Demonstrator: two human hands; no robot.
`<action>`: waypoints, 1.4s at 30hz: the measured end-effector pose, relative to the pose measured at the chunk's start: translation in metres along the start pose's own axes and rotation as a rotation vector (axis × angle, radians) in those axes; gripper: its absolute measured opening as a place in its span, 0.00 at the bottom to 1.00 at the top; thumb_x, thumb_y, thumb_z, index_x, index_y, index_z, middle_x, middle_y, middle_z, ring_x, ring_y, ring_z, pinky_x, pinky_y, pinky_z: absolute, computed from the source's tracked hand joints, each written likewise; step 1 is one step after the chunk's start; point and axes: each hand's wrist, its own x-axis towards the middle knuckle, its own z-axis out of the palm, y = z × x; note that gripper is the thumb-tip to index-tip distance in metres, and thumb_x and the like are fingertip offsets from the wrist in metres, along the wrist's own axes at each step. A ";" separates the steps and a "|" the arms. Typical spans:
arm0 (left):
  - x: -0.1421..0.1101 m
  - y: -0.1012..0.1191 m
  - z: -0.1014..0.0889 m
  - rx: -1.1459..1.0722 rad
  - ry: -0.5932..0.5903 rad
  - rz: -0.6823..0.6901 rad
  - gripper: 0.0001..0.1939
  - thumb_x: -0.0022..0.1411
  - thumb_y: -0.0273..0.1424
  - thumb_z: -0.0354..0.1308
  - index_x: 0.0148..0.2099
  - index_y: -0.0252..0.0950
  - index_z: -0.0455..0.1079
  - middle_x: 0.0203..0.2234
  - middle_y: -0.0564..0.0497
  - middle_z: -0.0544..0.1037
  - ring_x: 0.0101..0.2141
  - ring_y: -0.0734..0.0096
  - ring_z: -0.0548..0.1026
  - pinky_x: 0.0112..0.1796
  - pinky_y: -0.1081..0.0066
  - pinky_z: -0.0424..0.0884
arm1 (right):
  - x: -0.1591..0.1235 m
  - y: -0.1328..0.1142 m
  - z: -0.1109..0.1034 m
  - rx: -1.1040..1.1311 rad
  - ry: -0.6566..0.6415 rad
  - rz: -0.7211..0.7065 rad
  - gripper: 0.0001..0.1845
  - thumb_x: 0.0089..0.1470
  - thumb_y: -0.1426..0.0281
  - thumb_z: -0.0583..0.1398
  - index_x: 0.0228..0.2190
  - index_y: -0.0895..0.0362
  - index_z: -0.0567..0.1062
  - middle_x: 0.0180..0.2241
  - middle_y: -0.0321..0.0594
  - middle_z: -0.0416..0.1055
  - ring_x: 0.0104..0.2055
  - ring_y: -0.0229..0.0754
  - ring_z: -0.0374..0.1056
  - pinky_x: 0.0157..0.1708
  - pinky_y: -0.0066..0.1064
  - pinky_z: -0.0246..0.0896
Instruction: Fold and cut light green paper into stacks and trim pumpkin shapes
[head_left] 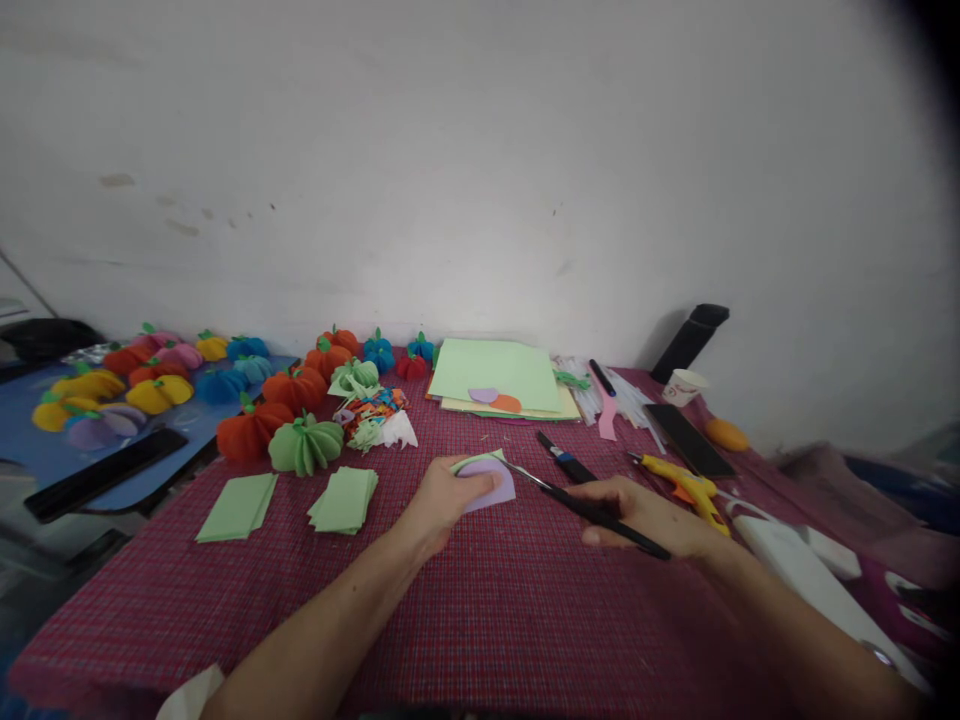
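Observation:
Near the middle of the table, my left hand (442,500) pinches a lilac paper piece (491,482) with a rounded outline, laid against light green paper (465,462) whose edge shows behind it. My right hand (626,512) is closed around the black handles of a pair of scissors (574,503). Their metal blades reach left to the upper edge of the held paper. Whether the blades are parted I cannot tell. Two stacks of light green paper rectangles, a nearer one (343,500) and a farther-left one (237,507), lie left of my left hand.
Paper pumpkins (306,445) crowd the back left, beside a heap of paper scraps (375,415). Coloured sheets (495,375) lie by the wall. To the right are a utility knife (566,458), a yellow glue gun (686,487), a phone (688,440) and a paper cup (684,387).

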 end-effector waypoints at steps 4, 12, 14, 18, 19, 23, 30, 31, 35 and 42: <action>0.000 0.000 0.000 0.017 -0.037 -0.008 0.10 0.39 0.30 0.62 0.28 0.30 0.72 0.20 0.50 0.74 0.21 0.74 0.68 0.25 0.75 0.61 | -0.004 0.001 -0.005 0.045 -0.026 -0.003 0.26 0.45 0.65 0.58 0.48 0.55 0.64 0.43 0.40 0.66 0.42 0.46 0.61 0.41 0.35 0.56; -0.001 0.000 0.001 0.023 -0.102 -0.030 0.09 0.39 0.29 0.61 0.28 0.30 0.73 0.21 0.50 0.74 0.22 0.74 0.68 0.26 0.75 0.61 | -0.002 0.002 0.002 0.070 -0.076 -0.007 0.28 0.47 0.64 0.56 0.51 0.56 0.60 0.41 0.41 0.64 0.40 0.42 0.60 0.40 0.32 0.56; -0.002 0.001 0.002 0.017 -0.112 -0.038 0.09 0.39 0.28 0.61 0.27 0.30 0.73 0.21 0.50 0.74 0.22 0.73 0.68 0.26 0.75 0.61 | 0.000 0.003 0.003 0.054 -0.071 -0.015 0.27 0.48 0.64 0.56 0.50 0.56 0.60 0.39 0.40 0.64 0.39 0.41 0.60 0.39 0.31 0.55; -0.003 0.002 0.002 -0.006 -0.113 -0.044 0.08 0.39 0.28 0.62 0.27 0.31 0.73 0.21 0.51 0.74 0.22 0.74 0.68 0.26 0.75 0.61 | 0.005 0.002 0.005 0.037 -0.084 -0.028 0.27 0.48 0.63 0.55 0.50 0.56 0.60 0.37 0.39 0.63 0.38 0.40 0.59 0.38 0.31 0.55; -0.003 0.002 0.002 -0.007 -0.110 -0.041 0.08 0.39 0.28 0.61 0.26 0.31 0.72 0.20 0.51 0.74 0.21 0.75 0.68 0.26 0.75 0.61 | 0.006 0.001 0.005 0.040 -0.086 -0.032 0.27 0.48 0.63 0.55 0.50 0.55 0.60 0.38 0.39 0.63 0.39 0.41 0.58 0.38 0.31 0.55; -0.003 0.003 0.003 -0.012 -0.105 -0.037 0.06 0.39 0.27 0.61 0.26 0.31 0.72 0.18 0.53 0.72 0.20 0.77 0.66 0.25 0.76 0.60 | 0.008 0.002 0.007 0.042 -0.082 -0.039 0.25 0.48 0.62 0.55 0.49 0.56 0.62 0.36 0.39 0.62 0.36 0.39 0.58 0.35 0.28 0.56; -0.003 0.001 0.001 -0.022 -0.098 -0.029 0.07 0.41 0.26 0.60 0.28 0.30 0.71 0.20 0.51 0.73 0.21 0.75 0.68 0.26 0.75 0.61 | 0.008 0.016 0.013 0.157 -0.064 0.012 0.25 0.47 0.60 0.55 0.45 0.59 0.63 0.28 0.36 0.59 0.27 0.33 0.55 0.24 0.23 0.54; -0.003 0.001 0.001 -0.024 -0.096 -0.031 0.07 0.41 0.26 0.60 0.28 0.30 0.71 0.20 0.51 0.73 0.21 0.75 0.68 0.26 0.75 0.62 | 0.009 0.017 0.014 0.170 -0.060 0.006 0.25 0.47 0.60 0.56 0.45 0.59 0.62 0.29 0.37 0.59 0.27 0.33 0.55 0.24 0.23 0.54; -0.004 0.003 0.003 -0.030 -0.087 -0.038 0.07 0.41 0.26 0.60 0.28 0.30 0.71 0.20 0.51 0.73 0.21 0.75 0.68 0.25 0.75 0.62 | 0.011 0.017 0.017 0.187 -0.063 0.005 0.25 0.47 0.59 0.55 0.45 0.59 0.63 0.28 0.37 0.59 0.27 0.33 0.55 0.24 0.24 0.55; -0.002 0.001 0.002 -0.030 -0.091 -0.037 0.08 0.41 0.26 0.60 0.28 0.29 0.71 0.20 0.52 0.73 0.21 0.75 0.67 0.25 0.75 0.62 | 0.012 0.022 0.019 0.233 -0.051 0.015 0.27 0.47 0.59 0.56 0.46 0.59 0.61 0.28 0.36 0.57 0.27 0.33 0.56 0.23 0.23 0.55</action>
